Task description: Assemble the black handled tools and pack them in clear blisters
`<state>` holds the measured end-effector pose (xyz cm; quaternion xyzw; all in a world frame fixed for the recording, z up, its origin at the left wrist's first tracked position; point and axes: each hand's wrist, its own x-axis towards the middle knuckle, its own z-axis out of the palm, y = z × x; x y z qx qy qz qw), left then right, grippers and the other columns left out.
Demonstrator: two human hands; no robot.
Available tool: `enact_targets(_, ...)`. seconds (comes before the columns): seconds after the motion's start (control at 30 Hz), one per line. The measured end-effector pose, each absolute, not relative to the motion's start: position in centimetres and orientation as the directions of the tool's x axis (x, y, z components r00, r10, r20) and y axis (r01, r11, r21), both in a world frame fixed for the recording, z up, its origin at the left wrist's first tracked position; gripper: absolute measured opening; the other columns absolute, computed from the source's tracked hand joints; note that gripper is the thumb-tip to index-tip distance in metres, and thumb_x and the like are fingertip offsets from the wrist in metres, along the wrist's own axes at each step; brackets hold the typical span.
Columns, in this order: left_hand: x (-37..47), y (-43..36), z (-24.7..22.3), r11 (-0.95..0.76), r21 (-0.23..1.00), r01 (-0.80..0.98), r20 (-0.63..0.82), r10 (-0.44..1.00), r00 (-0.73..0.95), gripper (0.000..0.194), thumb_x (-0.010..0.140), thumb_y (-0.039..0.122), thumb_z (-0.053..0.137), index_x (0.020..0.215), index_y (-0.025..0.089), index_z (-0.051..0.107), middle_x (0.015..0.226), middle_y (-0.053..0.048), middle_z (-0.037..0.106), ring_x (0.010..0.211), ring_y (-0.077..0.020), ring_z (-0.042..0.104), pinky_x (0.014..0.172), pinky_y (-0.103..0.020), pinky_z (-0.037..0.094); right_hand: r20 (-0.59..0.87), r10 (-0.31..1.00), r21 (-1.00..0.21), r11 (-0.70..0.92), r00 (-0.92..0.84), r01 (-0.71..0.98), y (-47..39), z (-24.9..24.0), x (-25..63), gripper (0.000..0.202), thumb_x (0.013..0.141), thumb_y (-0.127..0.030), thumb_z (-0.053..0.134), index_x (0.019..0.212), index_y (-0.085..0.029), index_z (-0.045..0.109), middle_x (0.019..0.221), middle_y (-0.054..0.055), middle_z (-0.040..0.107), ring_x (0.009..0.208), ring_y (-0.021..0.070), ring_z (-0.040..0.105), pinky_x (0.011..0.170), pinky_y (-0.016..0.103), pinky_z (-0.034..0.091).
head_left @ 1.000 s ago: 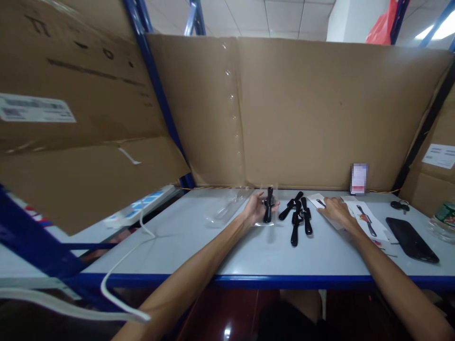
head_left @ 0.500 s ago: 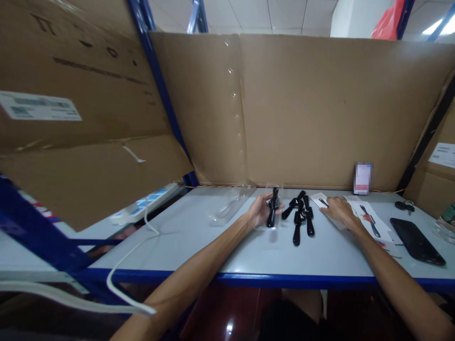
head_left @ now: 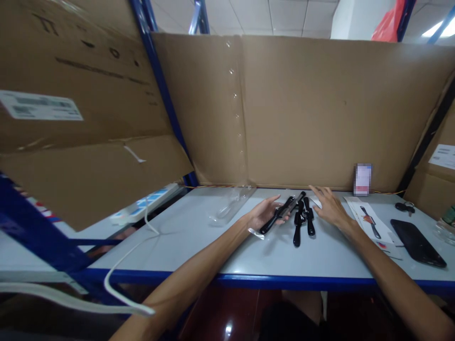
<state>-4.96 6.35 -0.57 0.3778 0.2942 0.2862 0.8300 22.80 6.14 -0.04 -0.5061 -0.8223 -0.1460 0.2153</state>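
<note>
My left hand (head_left: 268, 213) holds a black-handled tool (head_left: 275, 219) in a clear plastic bag, slanted up to the right over the table. My right hand (head_left: 329, 206) is raised with its fingers spread, above a white card (head_left: 315, 201) that it partly hides. Between my hands, black tools (head_left: 297, 229) of the same kind lie on the table. To the right of my right hand, a printed card (head_left: 368, 215) shows a picture of such a tool. More clear bags (head_left: 231, 206) lie left of my left hand.
On the grey table (head_left: 177, 241), a black phone (head_left: 417, 241) and keys (head_left: 405, 206) lie at the right, while a lit phone (head_left: 362, 180) stands at the back. A white cable (head_left: 124, 258) crosses the left side. Cardboard (head_left: 302, 109) walls the back.
The bagged tool in my left hand has turned from near upright to a slant. My right hand has lifted off the white card, opened its fingers and shifted slightly left.
</note>
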Motion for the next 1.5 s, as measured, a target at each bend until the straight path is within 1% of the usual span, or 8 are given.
enact_targets(0.13, -4.0, 5.7, -0.3, 0.577, 0.804, -0.141, -0.281, 0.578, 0.766, 0.060, 0.097, 0.058, 0.039, 0.123, 0.006, 0.056, 0.093, -0.019, 0.072, 0.071, -0.0238, 0.071, 0.053, -0.030, 0.057, 0.492, 0.632, 0.147, 0.617, -0.598, 0.773, 5.4, -0.5, 20.9, 0.066, 0.094, -0.020, 0.049, 0.157, -0.028, 0.030, 0.158, 0.009, 0.039, 0.144, 0.0288, 0.033, 0.110, 0.048, 0.038)
enact_targets(0.37, -4.0, 5.0, 0.8, 0.587, 0.785, -0.198, -0.257, 0.600, 0.758, 0.073, 0.096, 0.066, 0.029, 0.122, 0.004, 0.058, 0.099, -0.025, 0.072, 0.073, -0.0278, 0.072, 0.043, -0.029, 0.053, 0.439, 0.624, 0.250, 0.606, -0.646, 0.755, 4.8, -0.7, 19.7, 0.042, 0.102, -0.025, 0.044, 0.143, -0.022, 0.052, 0.138, 0.012, 0.060, 0.122, 0.0284, 0.055, 0.098, 0.045, 0.045)
enact_targets(0.57, -4.5, 3.9, 2.4, 0.600, 0.699, -0.390, -0.151, 0.656, 0.739, 0.075, 0.097, 0.064, 0.028, 0.131, 0.002, 0.053, 0.123, -0.032, 0.064, 0.111, -0.0392, 0.066, 0.048, -0.028, 0.055, 0.511, 0.607, 0.294, 0.542, -0.609, 0.787, 4.5, 0.5, 20.0, 0.032, 0.103, -0.026, 0.045, 0.129, -0.019, 0.061, 0.127, 0.013, 0.066, 0.112, 0.0268, 0.056, 0.091, 0.038, 0.043)
enact_targets(0.8, -4.2, 4.5, 1.0, 0.406, 0.678, -0.613, -0.066, 0.864, 0.499, 0.047, 0.098, 0.026, 0.041, 0.140, 0.006, 0.047, 0.119, -0.026, 0.067, 0.108, -0.0311, 0.070, 0.059, -0.024, 0.060, 0.544, 0.631, 0.315, 0.457, -0.553, 0.832, 4.1, 0.7, 19.7, 0.022, 0.104, -0.029, 0.045, 0.106, -0.018, 0.064, 0.100, 0.010, 0.066, 0.098, 0.0242, 0.056, 0.080, 0.032, 0.038)
enact_targets(1.0, -3.4, 3.9, 0.7, 0.246, 0.751, -0.613, 0.009, 0.924, 0.382, 0.066, 0.078, -0.004, 0.047, 0.140, 0.019, 0.048, 0.115, -0.013, 0.070, 0.099, -0.0236, 0.073, 0.076, -0.030, 0.061, 0.609, 0.559, 0.356, 0.442, -0.563, 0.823, 3.1, 0.1, 18.6, 0.015, 0.101, -0.027, 0.051, 0.098, -0.018, 0.063, 0.095, 0.009, 0.064, 0.090, 0.0231, 0.057, 0.076, 0.033, 0.036)
enact_targets(1.2, -2.6, 4.6, -0.5, 0.175, 0.761, -0.625, 0.028, 0.953, 0.301, 0.020, 0.093, 0.032, 0.060, 0.108, 0.018, 0.061, 0.093, -0.007, 0.072, 0.077, -0.0191, 0.071, 0.068, -0.030, 0.058, 0.694, 0.406, 0.399, 0.470, -0.595, 0.787, 1.6, 0.1, 17.0, 0.018, 0.099, -0.029, 0.054, 0.088, -0.018, 0.063, 0.087, 0.008, 0.064, 0.083, 0.0229, 0.055, 0.073, 0.035, 0.035)
enact_targets(1.33, -2.7, 5.7, -2.0, 0.216, 0.730, -0.648, -0.103, 0.973, 0.209, 0.037, 0.098, 0.048, 0.047, 0.092, 0.016, 0.062, 0.074, -0.007, 0.069, 0.065, -0.0173, 0.067, 0.064, -0.029, 0.056, 0.685, 0.324, 0.419, 0.558, -0.653, 0.716, 0.6, 0.0, 16.0, 0.023, 0.101, -0.030, 0.050, 0.086, -0.018, 0.064, 0.083, 0.008, 0.064, 0.081, 0.0218, 0.055, 0.073, 0.035, 0.034)
enact_targets(1.5, -3.3, 6.3, -2.4, 0.293, 0.696, -0.656, -0.218, 0.956, 0.197, 0.048, 0.101, 0.051, 0.037, 0.089, 0.013, 0.063, 0.067, -0.007, 0.067, 0.060, -0.0166, 0.066, 0.055, -0.025, 0.053, 0.651, 0.288, 0.427, 0.626, -0.702, 0.653, 0.5, -0.2, 15.8, 0.022, 0.100, -0.024, 0.051, 0.083, -0.018, 0.063, 0.083, 0.006, 0.063, 0.080, 0.0203, 0.055, 0.075, 0.034, 0.035)
